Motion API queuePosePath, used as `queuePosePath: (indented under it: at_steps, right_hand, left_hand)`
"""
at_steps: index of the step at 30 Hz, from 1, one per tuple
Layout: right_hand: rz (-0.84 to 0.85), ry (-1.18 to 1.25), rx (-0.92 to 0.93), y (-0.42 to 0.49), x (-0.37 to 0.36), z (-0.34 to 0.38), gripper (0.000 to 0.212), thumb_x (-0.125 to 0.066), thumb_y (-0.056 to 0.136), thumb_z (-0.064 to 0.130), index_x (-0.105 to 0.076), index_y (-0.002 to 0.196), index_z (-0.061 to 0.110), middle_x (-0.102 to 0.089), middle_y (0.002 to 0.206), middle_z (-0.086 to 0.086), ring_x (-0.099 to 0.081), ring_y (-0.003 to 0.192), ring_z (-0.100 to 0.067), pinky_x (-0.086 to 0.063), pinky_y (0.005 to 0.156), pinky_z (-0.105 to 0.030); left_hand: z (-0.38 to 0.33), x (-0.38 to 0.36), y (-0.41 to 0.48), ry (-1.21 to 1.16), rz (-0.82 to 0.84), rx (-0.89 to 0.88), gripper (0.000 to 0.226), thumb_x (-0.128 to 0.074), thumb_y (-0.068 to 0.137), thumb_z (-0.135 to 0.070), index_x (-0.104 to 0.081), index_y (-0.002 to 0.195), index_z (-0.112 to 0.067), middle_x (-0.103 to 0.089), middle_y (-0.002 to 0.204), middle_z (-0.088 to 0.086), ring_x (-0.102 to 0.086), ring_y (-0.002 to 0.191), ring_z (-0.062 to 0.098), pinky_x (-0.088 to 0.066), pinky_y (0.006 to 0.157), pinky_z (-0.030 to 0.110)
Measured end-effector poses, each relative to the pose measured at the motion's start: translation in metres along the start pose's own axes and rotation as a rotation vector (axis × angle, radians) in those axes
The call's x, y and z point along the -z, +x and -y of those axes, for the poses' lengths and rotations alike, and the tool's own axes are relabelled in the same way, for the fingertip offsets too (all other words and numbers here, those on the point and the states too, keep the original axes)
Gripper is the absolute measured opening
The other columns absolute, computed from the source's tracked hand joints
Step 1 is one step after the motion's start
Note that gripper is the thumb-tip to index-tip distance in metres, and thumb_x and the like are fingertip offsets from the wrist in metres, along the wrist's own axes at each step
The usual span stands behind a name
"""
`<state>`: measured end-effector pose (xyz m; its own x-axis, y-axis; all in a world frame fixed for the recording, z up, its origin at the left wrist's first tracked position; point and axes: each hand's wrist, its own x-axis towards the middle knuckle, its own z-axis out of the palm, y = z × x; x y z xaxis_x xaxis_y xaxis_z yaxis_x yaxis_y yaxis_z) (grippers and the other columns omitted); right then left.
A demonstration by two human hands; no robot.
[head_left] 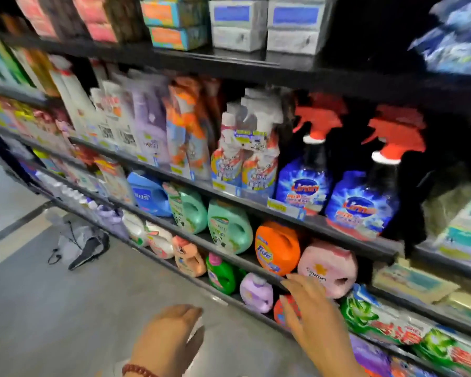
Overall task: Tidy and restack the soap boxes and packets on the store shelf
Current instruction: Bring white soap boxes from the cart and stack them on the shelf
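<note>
My right hand [310,314] is spread with straight fingers at the lip of a low shelf [259,268], in front of a pink Comfort bottle [328,265] and a red packet [282,311]. It holds nothing. My left hand [172,336] hovers lower over the floor, fingers curved down, with a blurred white sliver under them; whether it holds anything is unclear. Green detergent packets [378,319] lie to the right of my right hand. Pale soap boxes [413,281] sit on the right-hand shelves, and white boxes [238,25] and teal-orange boxes [174,23] are stacked on the top shelf.
Dark shelves run diagonally from far left to near right. Spray bottles with red triggers [365,191], refill pouches [245,159] and jugs such as an orange Tide [276,246] fill them. A grey bag [79,243] lies on the grey floor at left.
</note>
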<state>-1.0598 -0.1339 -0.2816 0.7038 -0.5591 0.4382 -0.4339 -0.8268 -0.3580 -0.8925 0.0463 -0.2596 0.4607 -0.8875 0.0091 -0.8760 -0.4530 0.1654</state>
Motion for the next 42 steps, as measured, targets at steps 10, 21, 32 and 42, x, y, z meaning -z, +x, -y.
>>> queuePosePath:
  at_steps: [10,21,32,42]
  right_hand:
    - [-0.646,-0.132,0.23,0.272,0.141,0.048,0.027,-0.057,0.086,0.016,-0.064,0.108,0.002,-0.064,0.109,-0.009,-0.056,0.106,-0.025,-0.038,0.094,-0.025]
    - [-0.431,-0.369,-0.061,0.392,0.177,0.027,0.069,-0.064,0.084,0.038,-0.034,0.141,0.014,-0.038,0.143,-0.002,-0.027,0.135,-0.017,-0.024,0.111,-0.035]
    - [-0.62,-0.342,0.007,0.404,0.168,0.031,0.042,-0.074,0.076,0.012,-0.051,0.11,0.007,-0.048,0.115,-0.008,-0.046,0.104,-0.015,-0.042,0.08,-0.022]
    - [-0.905,-0.434,0.403,0.364,0.169,0.039,0.026,-0.067,0.081,0.0,-0.054,0.103,-0.001,-0.059,0.104,-0.022,-0.055,0.102,-0.029,-0.048,0.087,-0.029]
  left_hand:
    - [0.014,0.223,0.243,-0.154,-1.055,-0.585,0.028,-0.057,0.087,-0.02,-0.07,0.1,0.001,-0.07,0.1,0.011,-0.059,0.095,0.02,-0.043,0.088,0.026]
    - [0.005,0.228,0.36,-0.202,-0.745,-0.657,0.033,-0.056,0.089,-0.037,-0.071,0.071,-0.014,-0.064,0.064,0.0,-0.06,0.063,0.022,-0.043,0.049,0.03]
    - [0.005,0.222,0.362,-0.287,-0.723,-0.646,0.025,-0.062,0.088,-0.03,-0.071,0.07,-0.015,-0.062,0.063,-0.005,-0.057,0.064,0.016,-0.039,0.05,0.026]
    - [-0.005,0.271,0.357,-1.498,-0.165,-0.408,0.066,-0.061,0.06,-0.074,-0.075,0.081,-0.013,-0.073,0.07,0.003,-0.068,0.065,0.011,-0.054,0.059,0.028]
